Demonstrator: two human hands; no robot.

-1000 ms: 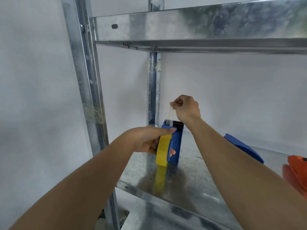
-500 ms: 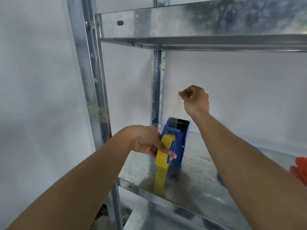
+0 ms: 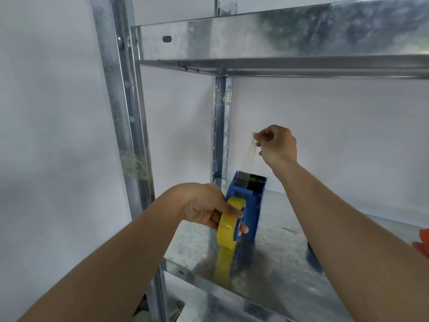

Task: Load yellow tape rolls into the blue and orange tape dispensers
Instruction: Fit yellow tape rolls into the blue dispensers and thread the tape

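A blue tape dispenser (image 3: pixel 251 205) stands upright on the metal shelf (image 3: pixel 274 270), its toothed blade at the top. A yellow tape roll (image 3: pixel 228 226) sits on its left side. My left hand (image 3: pixel 206 208) grips the roll and the dispenser together, thumb over the roll's top. My right hand (image 3: pixel 277 142) is raised above the blade, fingers pinched on the end of a clear tape strip (image 3: pixel 249 154) that runs down to the blade. An orange dispenser (image 3: pixel 422 245) shows only as a sliver at the right edge.
A second blue object (image 3: pixel 313 259) lies on the shelf, mostly hidden behind my right forearm. An upper shelf (image 3: pixel 278 33) hangs overhead. Steel uprights (image 3: pixel 125 126) stand at the left and back corner, with a white wall behind.
My right hand has pulled the tape strip up and away from the blade, lengthening it. My left thumb has slid down from the dispenser's top onto the roll.
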